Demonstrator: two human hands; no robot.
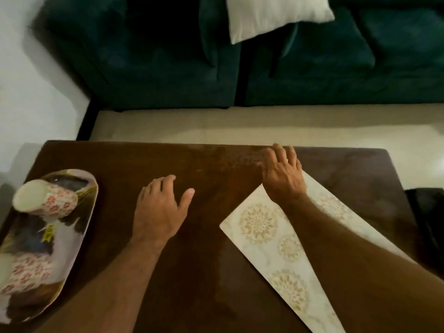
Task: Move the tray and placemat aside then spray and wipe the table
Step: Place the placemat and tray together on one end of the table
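Observation:
A cream placemat with pale floral medallions lies slanted on the right half of the dark brown table. My right hand lies with spread fingers over the placemat's far corner, and my forearm covers much of the mat. My left hand hovers or rests open on the bare wood near the middle, holding nothing. An oval patterned tray sits at the table's left edge and carries two floral cups, the far one tipped on its side.
A dark green sofa with a white cushion stands beyond the table, across a strip of pale floor. A dark object sits just off the table's right edge.

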